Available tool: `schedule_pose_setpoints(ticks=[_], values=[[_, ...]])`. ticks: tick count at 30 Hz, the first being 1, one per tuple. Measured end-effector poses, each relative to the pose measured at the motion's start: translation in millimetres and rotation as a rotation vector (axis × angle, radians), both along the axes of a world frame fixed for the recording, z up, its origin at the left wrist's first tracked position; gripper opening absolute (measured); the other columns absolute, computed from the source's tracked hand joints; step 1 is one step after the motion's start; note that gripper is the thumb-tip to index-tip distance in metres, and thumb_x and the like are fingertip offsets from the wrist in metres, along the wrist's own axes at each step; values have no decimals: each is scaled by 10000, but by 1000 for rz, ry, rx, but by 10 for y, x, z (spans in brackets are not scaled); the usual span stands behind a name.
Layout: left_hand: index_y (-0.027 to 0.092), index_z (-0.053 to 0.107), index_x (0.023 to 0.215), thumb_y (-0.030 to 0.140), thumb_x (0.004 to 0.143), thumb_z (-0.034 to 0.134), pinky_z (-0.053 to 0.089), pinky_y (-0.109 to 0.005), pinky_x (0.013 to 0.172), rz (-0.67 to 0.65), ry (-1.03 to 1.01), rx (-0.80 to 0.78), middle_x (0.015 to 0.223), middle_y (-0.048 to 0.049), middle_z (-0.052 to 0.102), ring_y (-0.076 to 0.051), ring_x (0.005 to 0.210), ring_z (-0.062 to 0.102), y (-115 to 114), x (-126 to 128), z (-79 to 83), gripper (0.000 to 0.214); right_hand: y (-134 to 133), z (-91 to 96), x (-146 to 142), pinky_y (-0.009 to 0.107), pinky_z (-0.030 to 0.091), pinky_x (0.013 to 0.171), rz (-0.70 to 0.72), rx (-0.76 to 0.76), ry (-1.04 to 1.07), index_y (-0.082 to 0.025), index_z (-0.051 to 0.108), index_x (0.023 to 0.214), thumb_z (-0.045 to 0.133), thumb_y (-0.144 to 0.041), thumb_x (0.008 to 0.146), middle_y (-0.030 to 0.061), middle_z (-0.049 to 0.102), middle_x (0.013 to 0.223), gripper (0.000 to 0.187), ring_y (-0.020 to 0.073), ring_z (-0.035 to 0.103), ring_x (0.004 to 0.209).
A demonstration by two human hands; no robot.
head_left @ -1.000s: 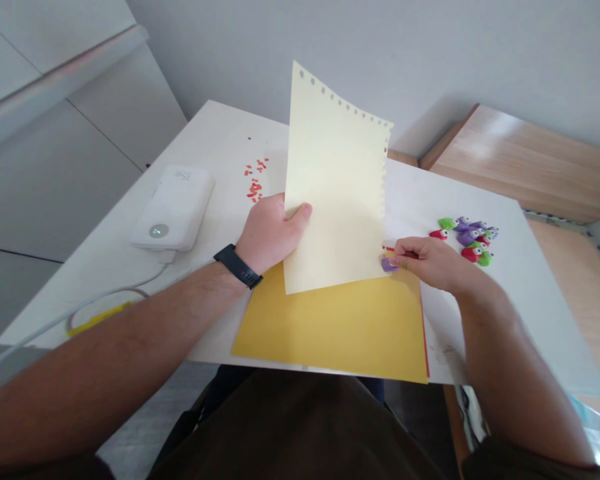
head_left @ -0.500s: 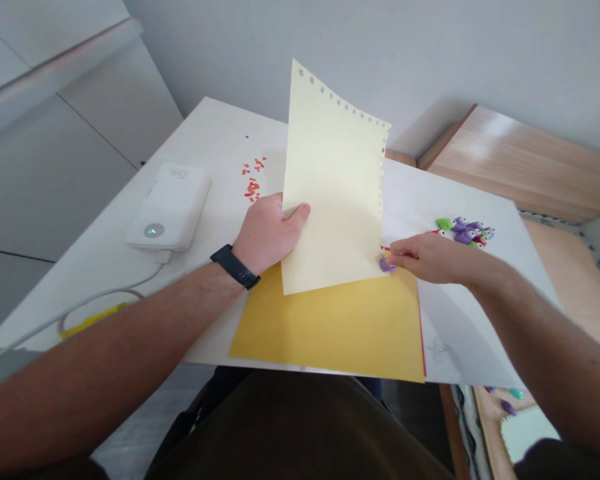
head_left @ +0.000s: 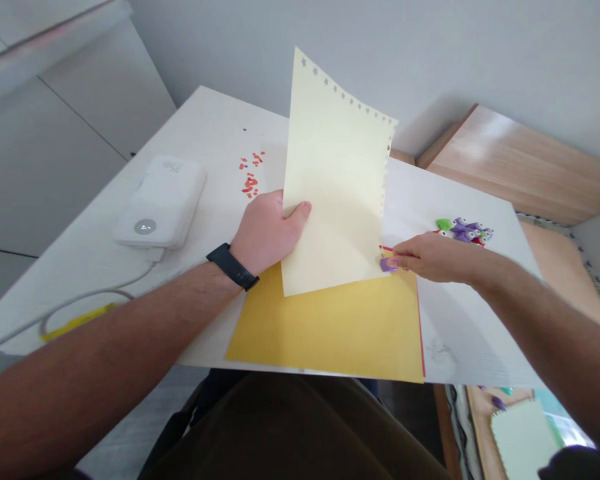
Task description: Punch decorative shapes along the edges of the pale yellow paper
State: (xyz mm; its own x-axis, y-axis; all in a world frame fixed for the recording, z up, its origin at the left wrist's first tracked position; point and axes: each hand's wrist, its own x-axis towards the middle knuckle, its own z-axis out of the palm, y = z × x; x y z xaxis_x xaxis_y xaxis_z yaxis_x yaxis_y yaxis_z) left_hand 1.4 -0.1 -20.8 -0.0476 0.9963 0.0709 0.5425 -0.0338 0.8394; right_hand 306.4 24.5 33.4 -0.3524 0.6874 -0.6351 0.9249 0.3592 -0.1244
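Left hand (head_left: 265, 227) holds up pale yellow perforated sheet (head_left: 330, 173), fingers clamped on it. Right hand (head_left: 437, 259) pinches purple piece (head_left: 387, 265) at sheet's corner, above yellow card (head_left: 350, 333); placing seems in hand, calls for steady release.

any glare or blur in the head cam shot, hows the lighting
In the head view, light is soft and even, no harsh glare; a faint shadow falls on the wall beside the cream sheet; the right hand and purple piece look slightly soft; the wide lens bends the table edges.
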Motion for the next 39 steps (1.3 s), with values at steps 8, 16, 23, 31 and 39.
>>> schedule_pose_setpoints(ticks=[8, 16, 23, 31, 39], values=[[211, 808, 1094, 437, 952, 606, 586, -412, 923, 4, 3, 1, 1143, -96, 814, -324, 1057, 759, 3, 0, 9, 335, 96, -34, 5, 388, 418, 680, -24, -31, 26, -271, 768, 734, 578, -629, 942, 78, 733, 737, 456, 262, 654, 687], [186, 809, 1121, 412, 953, 610, 581, -392, 939, 0, 27, 15, 1147, -101, 813, -317, 1068, 754, 6, 6, 9, 344, 28, -57, 62, 369, 395, 637, -32, 15, 44, -264, 717, 753, 520, -621, 981, 55, 718, 744, 468, 240, 637, 683], [143, 800, 1121, 405, 962, 595, 573, -375, 947, -32, 66, 53, 1133, -122, 811, -310, 1070, 750, 7, -2, -11, 369, -137, -132, 239, 313, 338, 557, -201, 121, 212, -245, 642, 785, 572, -762, 913, -1, 603, 645, 537, 170, 520, 604], [147, 796, 1140, 445, 965, 582, 572, -390, 945, -30, 92, 41, 1147, -127, 806, -318, 1078, 744, 11, -9, -11, 407, -354, -393, 341, 331, 503, 733, -274, 91, 596, -267, 738, 1153, 777, -526, 861, 24, 720, 914, 392, 190, 635, 794], [181, 797, 1123, 476, 966, 559, 571, -414, 951, -7, 145, 24, 1149, -101, 809, -334, 1078, 744, 29, -45, 32, 410, -383, -424, 382, 335, 481, 695, -338, 333, 645, -257, 749, 1141, 749, -417, 897, 30, 734, 903, 292, 179, 620, 742]])
